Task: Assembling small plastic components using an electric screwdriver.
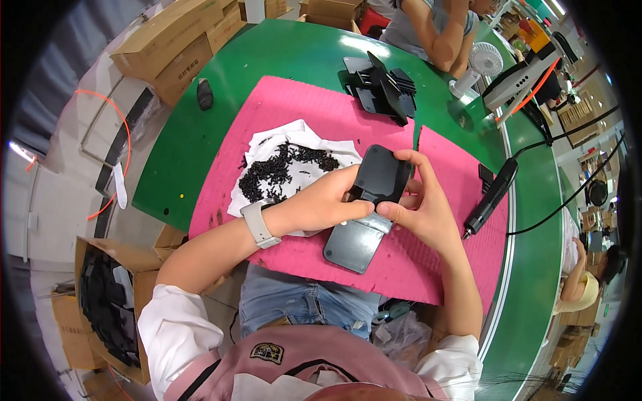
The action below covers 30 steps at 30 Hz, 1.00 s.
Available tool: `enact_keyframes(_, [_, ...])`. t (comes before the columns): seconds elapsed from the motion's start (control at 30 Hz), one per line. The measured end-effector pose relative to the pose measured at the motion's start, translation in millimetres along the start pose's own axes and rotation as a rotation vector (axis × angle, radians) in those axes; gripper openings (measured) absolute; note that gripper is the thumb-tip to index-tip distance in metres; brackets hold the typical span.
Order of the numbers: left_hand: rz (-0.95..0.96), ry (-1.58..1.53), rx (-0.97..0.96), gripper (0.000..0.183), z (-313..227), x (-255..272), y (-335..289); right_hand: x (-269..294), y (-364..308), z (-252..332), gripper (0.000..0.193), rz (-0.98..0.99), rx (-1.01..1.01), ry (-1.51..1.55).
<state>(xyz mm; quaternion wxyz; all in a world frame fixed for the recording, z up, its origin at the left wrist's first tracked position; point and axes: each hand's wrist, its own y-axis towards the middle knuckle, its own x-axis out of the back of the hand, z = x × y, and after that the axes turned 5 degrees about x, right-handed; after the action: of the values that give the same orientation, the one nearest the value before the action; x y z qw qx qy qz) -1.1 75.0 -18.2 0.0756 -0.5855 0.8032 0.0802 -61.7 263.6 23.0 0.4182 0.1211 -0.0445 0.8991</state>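
Both hands grip a black hinged plastic stand above the pink mat. Its upper plate tilts up between my hands, and a glossy grey lower plate reaches down toward me. My left hand holds the stand at the middle joint, thumb pressed there, the other fingers partly hidden behind it. With thumb at the joint and fingers along the right edge, my right hand holds it too. Left of the stand, many small black screws lie on a white cloth. A black electric screwdriver rests to the right.
The pink mat covers part of the green table. Several black stand parts are piled at its far edge. A white fan stands far right near another person. An open carton of black parts stands lower left.
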Motion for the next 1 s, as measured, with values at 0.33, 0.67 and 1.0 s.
enact_keyframes(0.33, [-0.601, 1.577, -0.13, 0.017, -40.5, 46.5, -51.6, 18.7, -1.3, -2.2, 0.057, -0.029, -0.037, -0.748])
enact_keyframes(0.67, [-0.629, 1.284, -0.162, 0.009, -31.6, 56.9, -48.5, 87.0, -34.6, -16.3, 0.024, -0.784, 0.095, -0.982])
enact_keyframes(1.0, [-0.635, 1.178, -0.129, 0.008, -36.3, 54.6, -40.8, 149.4, -31.4, -63.3, 0.059, -0.793, -0.293, -1.303])
